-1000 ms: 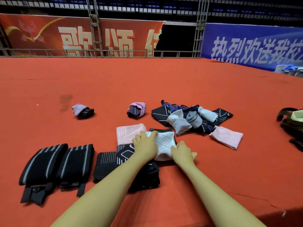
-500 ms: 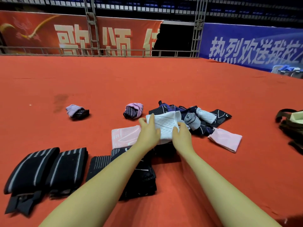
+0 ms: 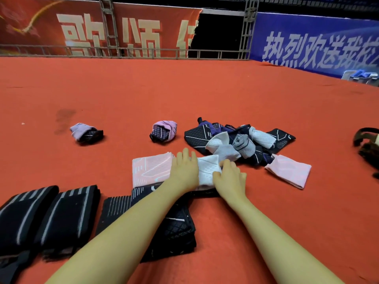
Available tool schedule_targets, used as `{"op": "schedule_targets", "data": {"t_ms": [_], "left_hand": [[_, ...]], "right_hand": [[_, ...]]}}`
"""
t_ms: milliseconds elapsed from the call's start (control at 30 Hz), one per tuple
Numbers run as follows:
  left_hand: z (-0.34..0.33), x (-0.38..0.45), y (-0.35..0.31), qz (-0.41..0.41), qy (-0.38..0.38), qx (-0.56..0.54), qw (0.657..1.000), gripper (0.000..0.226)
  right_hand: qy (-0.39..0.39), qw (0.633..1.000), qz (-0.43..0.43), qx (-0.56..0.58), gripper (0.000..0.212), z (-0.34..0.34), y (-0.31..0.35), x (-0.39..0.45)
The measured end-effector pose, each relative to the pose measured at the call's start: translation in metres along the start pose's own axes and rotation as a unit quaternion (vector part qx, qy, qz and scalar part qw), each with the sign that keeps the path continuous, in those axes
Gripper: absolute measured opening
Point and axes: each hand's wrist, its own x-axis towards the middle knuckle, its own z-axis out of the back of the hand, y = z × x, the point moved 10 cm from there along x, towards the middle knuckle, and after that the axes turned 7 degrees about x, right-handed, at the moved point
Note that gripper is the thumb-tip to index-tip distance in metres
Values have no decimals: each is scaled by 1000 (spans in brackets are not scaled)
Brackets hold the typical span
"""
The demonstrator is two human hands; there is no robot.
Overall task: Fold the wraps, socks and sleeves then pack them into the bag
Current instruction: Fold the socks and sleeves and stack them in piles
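Observation:
A folded white sleeve (image 3: 207, 171) lies on a black sleeve, right beside a folded pink sleeve (image 3: 150, 169). My left hand (image 3: 184, 171) presses flat on the white sleeve's left side and my right hand (image 3: 230, 177) rests on its right edge. Behind them is a loose pile of black, white and grey socks and sleeves (image 3: 240, 142). Another pink sleeve (image 3: 289, 171) lies to the right. Two folded black wraps with grey stripes (image 3: 47, 214) sit at the near left, and folded black sleeves (image 3: 176, 228) lie under my left forearm. The bag (image 3: 367, 144) shows at the right edge.
Two rolled purple-and-black sock pairs (image 3: 86, 133) (image 3: 164, 133) sit apart on the red carpet (image 3: 205, 95). A metal railing (image 3: 123, 52) and banners stand at the far end. A blue-and-white object (image 3: 361, 76) is at the far right.
Half a second ago both hands held the white sleeve lifted over the pile. It is now laid down flat, folded, with both hands pressing on it.

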Motion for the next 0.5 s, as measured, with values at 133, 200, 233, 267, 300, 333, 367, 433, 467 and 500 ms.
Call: {"op": "schedule_targets", "data": {"t_ms": [133,200,233,267,300,333,367,433,467,500], "left_hand": [[1,1,-16,-87,-20,30,996,43],[-9,-2,-13,-89,16,69,993,39],[-14,-4,-12,-90,32,81,992,44],[-20,-6,-11,-90,49,85,991,51],[-25,-9,-10,-85,71,81,991,58],[-28,-11,-9,-80,93,75,990,62],[-32,-12,-8,-75,112,69,989,63],[-38,-12,-7,-69,142,61,986,66],[-40,-13,-7,-67,153,59,984,67],[-42,-12,-7,-65,162,57,983,68]], "right_hand": [[-63,983,170,36,48,7,35,2],[-36,974,207,81,49,5,47,5],[-18,972,215,89,48,2,49,7],[6,972,220,81,45,-4,50,9],[39,972,224,51,43,-14,48,9],[79,972,221,8,43,-27,44,8],[120,970,209,-35,45,-38,36,7],[163,966,182,-88,50,-51,21,4],[167,966,173,-94,52,-52,18,2],[166,968,166,-90,54,-51,17,2]]}}
